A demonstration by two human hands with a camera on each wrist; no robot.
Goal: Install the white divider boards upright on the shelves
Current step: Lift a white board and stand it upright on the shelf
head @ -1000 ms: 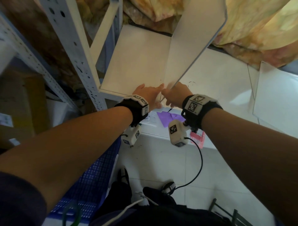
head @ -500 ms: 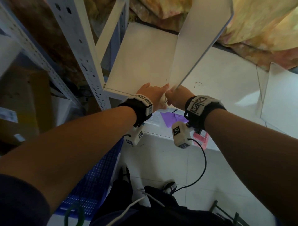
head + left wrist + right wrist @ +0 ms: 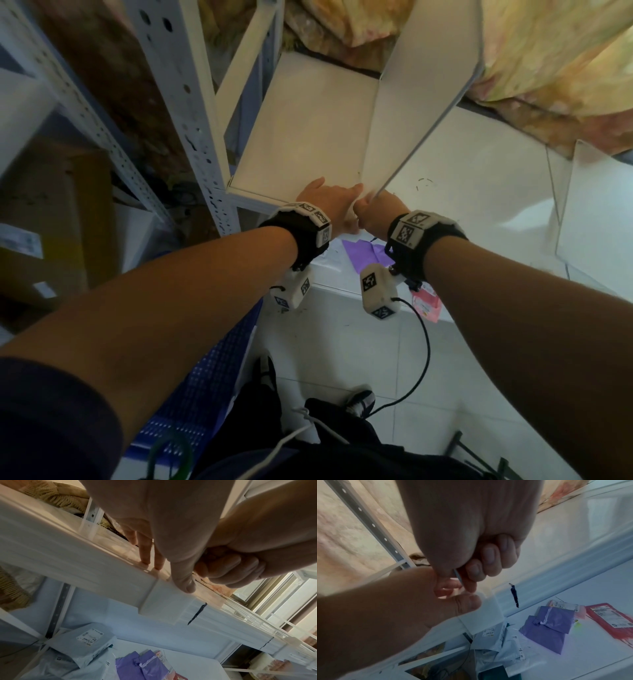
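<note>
white divider board, purple bags, blue crate.

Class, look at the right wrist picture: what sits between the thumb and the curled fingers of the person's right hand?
The thin front edge of the white divider board sits there, pinched by the right hand; the right wrist view shows it.

Divider board: we are losing its top past the head view's upper edge. Right hand: its fingertips are hiding behind the board's near corner. Shelf: its front rail is blurring; we are not reading the parcel labels below.
</note>
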